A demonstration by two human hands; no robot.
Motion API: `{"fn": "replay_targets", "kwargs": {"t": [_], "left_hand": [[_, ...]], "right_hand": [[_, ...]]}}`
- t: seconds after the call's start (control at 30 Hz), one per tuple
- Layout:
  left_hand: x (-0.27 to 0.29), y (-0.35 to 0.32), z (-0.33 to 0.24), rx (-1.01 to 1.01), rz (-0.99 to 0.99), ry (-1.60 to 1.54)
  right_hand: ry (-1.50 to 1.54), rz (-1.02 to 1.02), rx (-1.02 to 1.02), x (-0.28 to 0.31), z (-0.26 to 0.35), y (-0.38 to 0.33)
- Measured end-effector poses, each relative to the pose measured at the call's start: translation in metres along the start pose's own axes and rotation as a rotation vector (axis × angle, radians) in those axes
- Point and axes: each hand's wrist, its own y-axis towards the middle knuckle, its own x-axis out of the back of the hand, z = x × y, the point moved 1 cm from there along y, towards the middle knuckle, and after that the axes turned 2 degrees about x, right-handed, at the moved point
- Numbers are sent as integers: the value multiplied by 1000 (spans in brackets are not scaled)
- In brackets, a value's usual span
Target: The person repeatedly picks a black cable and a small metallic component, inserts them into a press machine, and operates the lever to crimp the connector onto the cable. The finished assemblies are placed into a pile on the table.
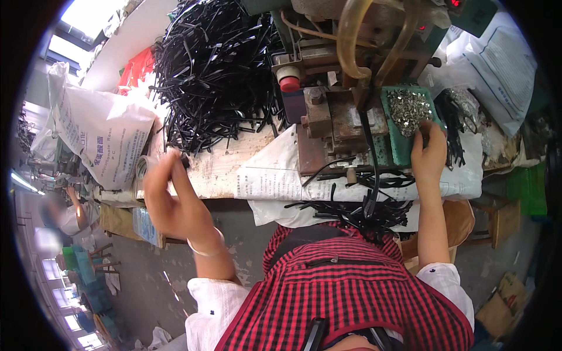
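My left hand point(167, 199) is raised at the table's left edge, with thumb and fingers pressed together. A small dark bit shows by its fingertips; whether it is gripped I cannot make out. Beyond it lies a big heap of thin black strips, like eyeglass temples point(213, 76). My right hand point(429, 152) reaches to a green tray point(401, 151), its bent fingertips at the pile of tiny shiny metal parts point(408, 110). Between my hands stands a bench machine point(345, 120), with a long black strip point(369, 140) running down its front.
More black strips point(374, 213) lie along the table's front edge before my apron. A red button point(289, 83) sits on the machine's left. White sacks point(105, 128) stand left, another bag point(494, 70) right. A wooden stool point(503, 222) is at the right; another person point(76, 213) is far left.
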Motion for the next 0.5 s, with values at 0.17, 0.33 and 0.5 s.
{"fn": "replay_targets", "kwargs": {"t": [0.17,0.33,0.5], "left_hand": [[-56,8,97,40,536,435],[-113,-54,166,256,780,766],[-69,-47,176,546,1038,579]], "right_hand": [[0,-42,73,-11,7,17],[-89,-2,-5,15,-8,-1],[-43,-95,-115,56,-23,-40]]}}
